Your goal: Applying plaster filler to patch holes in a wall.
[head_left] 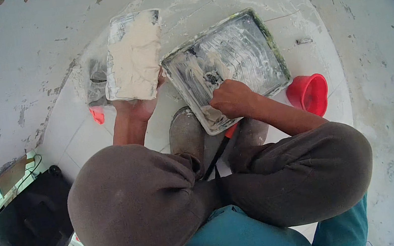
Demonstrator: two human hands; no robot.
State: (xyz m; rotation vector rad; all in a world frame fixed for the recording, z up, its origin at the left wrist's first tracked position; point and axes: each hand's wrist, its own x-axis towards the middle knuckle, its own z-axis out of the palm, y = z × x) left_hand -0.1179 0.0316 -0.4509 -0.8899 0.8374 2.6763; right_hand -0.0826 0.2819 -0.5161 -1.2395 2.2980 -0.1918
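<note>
Past soft brown-trousered knees (127,204), the right hand (233,98) makes a closed fist, any contents hidden, over a paste-streaked rectangular tray (271,44), while the left hand (140,109) grips from below, farther left, a flat board (118,30) thick with creamy paste (136,58).

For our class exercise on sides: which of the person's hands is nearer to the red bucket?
Right. The right hand is over the tray, left of the red bucket; the left hand, holding a board, is farther left of it.
</note>
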